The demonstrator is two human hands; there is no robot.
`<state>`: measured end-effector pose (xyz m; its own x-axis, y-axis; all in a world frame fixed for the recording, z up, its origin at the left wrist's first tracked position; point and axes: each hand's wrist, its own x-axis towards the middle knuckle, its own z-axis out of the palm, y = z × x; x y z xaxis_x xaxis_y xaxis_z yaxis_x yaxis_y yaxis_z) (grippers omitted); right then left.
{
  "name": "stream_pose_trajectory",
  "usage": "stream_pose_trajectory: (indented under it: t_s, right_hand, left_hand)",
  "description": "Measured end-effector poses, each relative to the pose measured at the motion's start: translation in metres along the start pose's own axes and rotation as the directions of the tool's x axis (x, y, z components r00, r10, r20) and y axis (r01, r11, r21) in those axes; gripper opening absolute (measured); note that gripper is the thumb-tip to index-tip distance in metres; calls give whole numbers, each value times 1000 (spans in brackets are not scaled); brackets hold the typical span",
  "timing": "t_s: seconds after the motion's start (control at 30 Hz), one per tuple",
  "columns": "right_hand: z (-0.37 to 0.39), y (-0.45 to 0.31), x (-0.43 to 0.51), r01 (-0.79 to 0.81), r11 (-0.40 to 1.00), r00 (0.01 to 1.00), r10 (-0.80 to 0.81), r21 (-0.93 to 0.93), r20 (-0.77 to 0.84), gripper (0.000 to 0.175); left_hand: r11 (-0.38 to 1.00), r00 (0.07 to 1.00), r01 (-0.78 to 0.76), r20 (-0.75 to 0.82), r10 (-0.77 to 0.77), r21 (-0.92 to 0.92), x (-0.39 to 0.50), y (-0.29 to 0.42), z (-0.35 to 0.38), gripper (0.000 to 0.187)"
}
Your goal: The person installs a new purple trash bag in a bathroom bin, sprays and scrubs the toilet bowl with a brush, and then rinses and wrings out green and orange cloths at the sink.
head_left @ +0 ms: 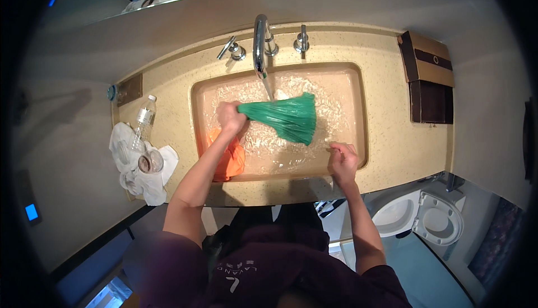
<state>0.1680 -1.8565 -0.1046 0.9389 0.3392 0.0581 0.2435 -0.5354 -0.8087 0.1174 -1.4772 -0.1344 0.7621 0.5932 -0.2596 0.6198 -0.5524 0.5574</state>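
A wet green cloth (290,117) is gathered at its left end in my left hand (231,117), and its wider end spreads over the rippling water in the sink (363,115). Water runs from the chrome faucet (260,47) onto the cloth's upper edge. An orange cloth (231,161) lies in the sink's lower left corner, partly hidden by my left forearm. My right hand (344,159) is over the sink's lower right corner, apart from the green cloth, with its fingers curled; whether anything small is between them cannot be told.
Two lever handles (237,51) (301,41) flank the faucet. On the counter's left are a plastic bottle (146,115), a glass (151,162) and crumpled white cloth (168,163). A dark and tan box (431,102) stands at the right. A toilet (395,215) is below right.
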Motion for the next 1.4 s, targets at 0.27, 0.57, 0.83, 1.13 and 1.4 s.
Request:
stream_pose_trajectory:
  t_s: [0.27,0.57,0.83,1.13,1.4]
  right_hand:
    - [54,25,11,-480,651,867,454,589,205,17]
    - [97,61,58,-750,-136,510,503,647,697,31]
    - [73,30,164,-407,902,880,430,-146,203,33]
    - [167,-8,92,-160,986,914,134,37,384,54]
    - [131,-176,20,-193,874,881,-46,446,471,30]
  left_hand:
    - [831,920,-266,129,370,-489,-73,123,50,33]
    - [198,903,291,337,267,-936,-89,174,-72,22]
    - [100,794,525,444,-415,-845,-6,14,-5,19]
    - [493,889,456,405,-215,-741,-35,14,51,78]
    - [-18,884,453,446,138,-891,-3,-43,106,35]
